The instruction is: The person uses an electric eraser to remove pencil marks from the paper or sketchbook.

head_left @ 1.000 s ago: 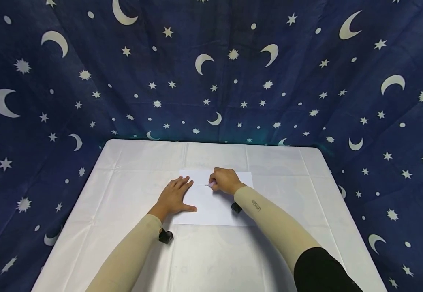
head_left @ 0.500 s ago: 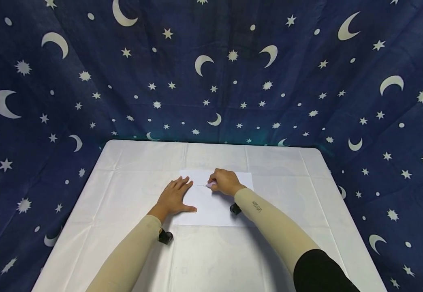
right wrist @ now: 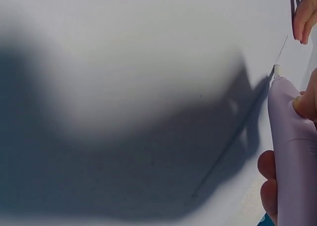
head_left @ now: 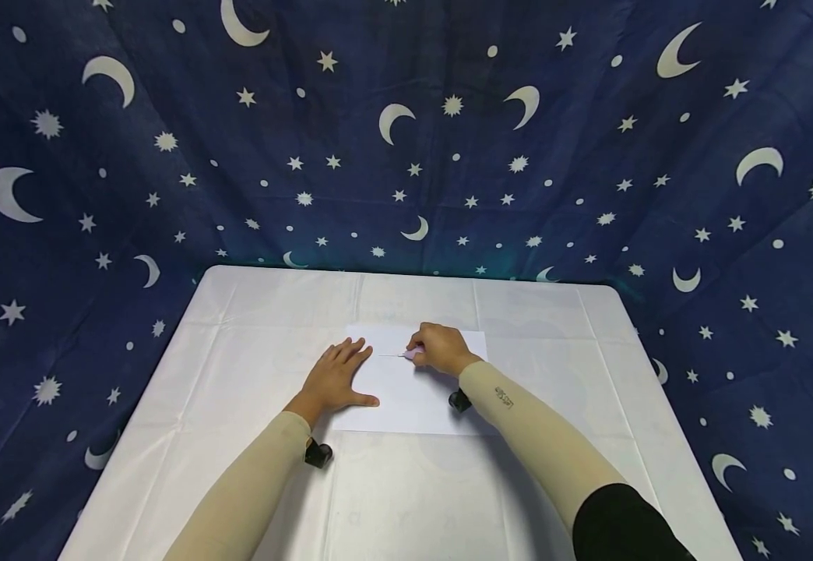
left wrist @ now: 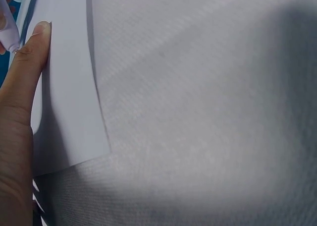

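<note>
In the head view a white sheet of paper (head_left: 406, 405) lies on the table. My left hand (head_left: 332, 379) rests on its left side with fingers spread and thumb out. My right hand (head_left: 440, 347) grips a lilac electric eraser (right wrist: 292, 141), thumb on top and fingers curled beneath. Its small white tip (right wrist: 277, 71) meets the paper at a thin dark line (head_left: 387, 356), which runs left toward my left fingertips. In the left wrist view my thumb lies on the paper, and the eraser's end shows at the upper left. My right palm is hidden.
A white cloth with fold creases covers the table (head_left: 238, 374). Behind and beside it hangs a dark blue curtain (head_left: 350, 140) with moons and stars. Black wrist cameras sit under both wrists, the left camera (head_left: 318, 454) just below the paper's corner.
My right hand with the eraser shifts slightly left, then back to the right along the line. The left hand stays put on the paper.
</note>
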Available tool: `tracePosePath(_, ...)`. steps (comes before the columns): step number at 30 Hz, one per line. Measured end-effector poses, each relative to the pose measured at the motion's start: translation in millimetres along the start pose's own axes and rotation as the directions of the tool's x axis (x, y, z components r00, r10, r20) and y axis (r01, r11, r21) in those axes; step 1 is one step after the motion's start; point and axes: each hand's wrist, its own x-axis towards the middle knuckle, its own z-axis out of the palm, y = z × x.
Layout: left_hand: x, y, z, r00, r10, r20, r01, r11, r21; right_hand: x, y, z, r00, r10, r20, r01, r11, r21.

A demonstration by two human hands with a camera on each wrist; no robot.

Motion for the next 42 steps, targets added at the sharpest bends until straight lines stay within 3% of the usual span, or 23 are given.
tracePosePath(6,0.9,0.1,0.8,1.000,-0.009,0.012,0.009,1.000,0.001,0,0,-1.2,1.000,-0.004,0.004,0.004,1.000,-0.025)
tracePosePath(22,2.7,-0.3,4.4,1.000,-0.007,0.003,0.007,0.999,-0.031,4,-5,-4.6,0.994,-0.106,-0.015,0.103,0.985,-0.137)
tracePosePath(42,1.6,-0.5,3.2,1.000,-0.014,0.011,0.014,1.000,-0.023,4,-13,-3.5,0.990,-0.141,-0.013,0.137,0.976,-0.168)
